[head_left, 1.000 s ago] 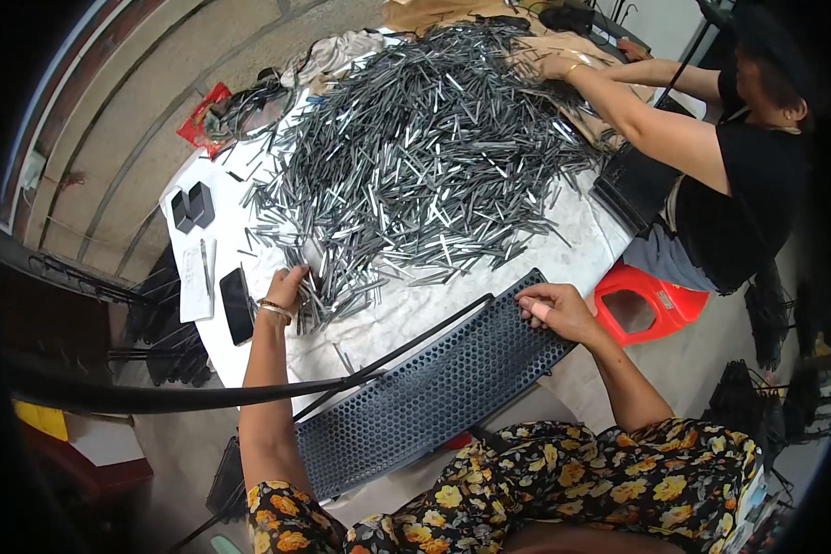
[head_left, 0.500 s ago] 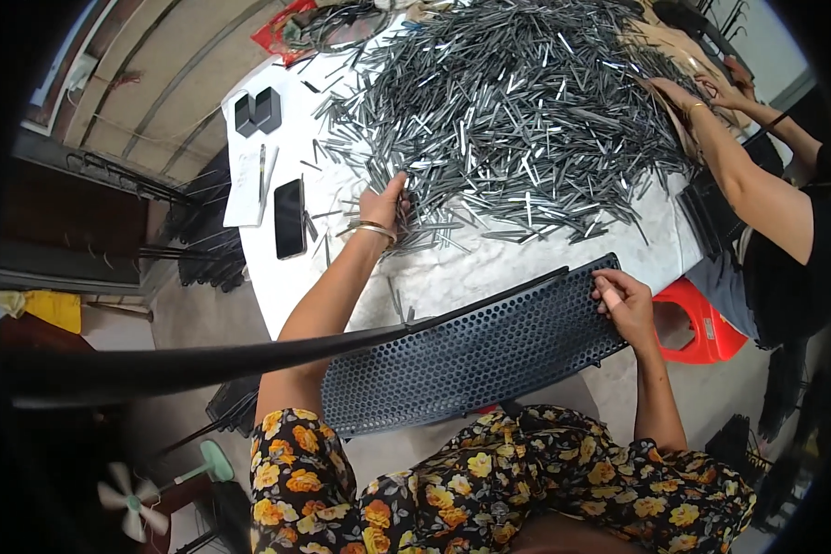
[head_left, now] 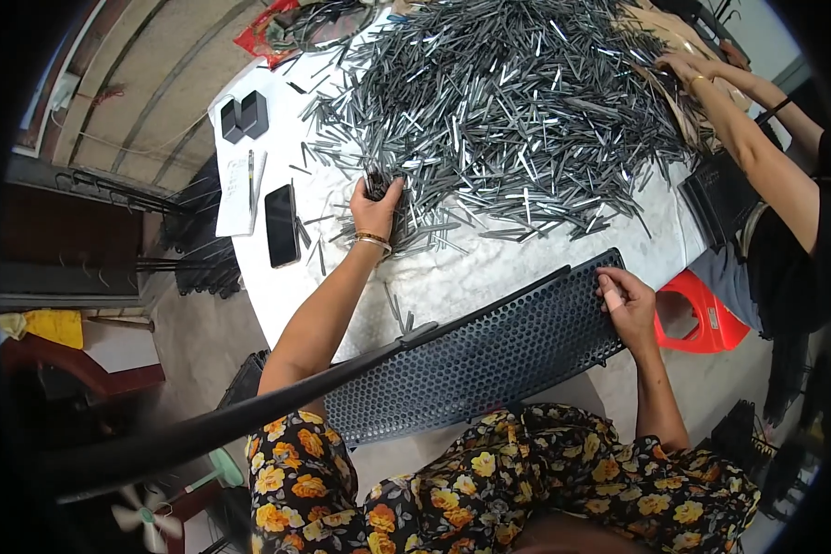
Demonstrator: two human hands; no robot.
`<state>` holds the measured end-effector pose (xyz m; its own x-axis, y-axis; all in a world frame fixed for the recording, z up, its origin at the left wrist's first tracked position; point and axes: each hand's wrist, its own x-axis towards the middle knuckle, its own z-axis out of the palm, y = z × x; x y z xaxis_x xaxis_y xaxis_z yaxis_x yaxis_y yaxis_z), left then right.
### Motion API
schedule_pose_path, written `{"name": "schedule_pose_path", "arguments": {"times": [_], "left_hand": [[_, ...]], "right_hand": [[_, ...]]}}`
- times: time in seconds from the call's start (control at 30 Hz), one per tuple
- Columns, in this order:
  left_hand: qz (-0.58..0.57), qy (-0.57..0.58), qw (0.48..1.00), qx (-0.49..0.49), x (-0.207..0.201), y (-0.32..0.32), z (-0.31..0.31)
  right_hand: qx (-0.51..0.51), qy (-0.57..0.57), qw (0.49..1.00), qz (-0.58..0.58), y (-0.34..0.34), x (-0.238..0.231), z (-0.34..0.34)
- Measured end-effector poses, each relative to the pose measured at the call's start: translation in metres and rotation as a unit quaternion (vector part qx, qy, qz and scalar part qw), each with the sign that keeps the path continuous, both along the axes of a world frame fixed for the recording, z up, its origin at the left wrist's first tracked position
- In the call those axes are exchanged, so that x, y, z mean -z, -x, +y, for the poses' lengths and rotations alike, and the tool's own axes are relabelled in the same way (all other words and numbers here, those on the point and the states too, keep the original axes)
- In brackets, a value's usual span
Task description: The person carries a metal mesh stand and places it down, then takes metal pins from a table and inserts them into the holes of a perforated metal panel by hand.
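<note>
My left hand (head_left: 376, 210) is at the near left edge of a large pile of thin dark strips (head_left: 517, 120) on a white-covered table. Its fingers are closed around a bunch of strips (head_left: 377, 185). In front of me, between the table and my lap, a long black perforated panel (head_left: 489, 351) lies tilted, full of small round holes. My right hand (head_left: 630, 309) is over the panel's right end, fingers curled and pressed together. Whether they grip the panel's edge or a small piece, I cannot make out.
A phone (head_left: 282, 226), a notepad with a pen (head_left: 240, 198) and two dark boxes (head_left: 245, 117) lie on the table's left. Another person's arms (head_left: 748, 138) reach in at the right, beside a red stool (head_left: 702, 314). A black bar (head_left: 249, 406) crosses the lower left.
My left hand has turned upward and closed around a bunch of strips, lifting slightly left. The other person's hands have shifted a little. My right hand stays at the panel's end.
</note>
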<state>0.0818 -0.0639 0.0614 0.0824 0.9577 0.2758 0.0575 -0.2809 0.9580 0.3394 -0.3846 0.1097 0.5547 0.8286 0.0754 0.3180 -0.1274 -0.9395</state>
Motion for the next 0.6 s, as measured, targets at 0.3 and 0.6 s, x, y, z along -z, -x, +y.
{"name": "schedule_pose_path", "arguments": {"times": [0.3, 0.6], "left_hand": [[-0.318, 0.335, 0.887, 0.015, 0.029, -0.001, 0.044], [-0.456, 0.328, 0.811, 0.164, -0.059, -0.033, 0.029]], "right_hand": [[0.002, -0.024, 0.998, -0.055, -0.012, 0.012, -0.013], [-0.018, -0.034, 0.996, 0.086, -0.102, -0.002, -0.051]]}}
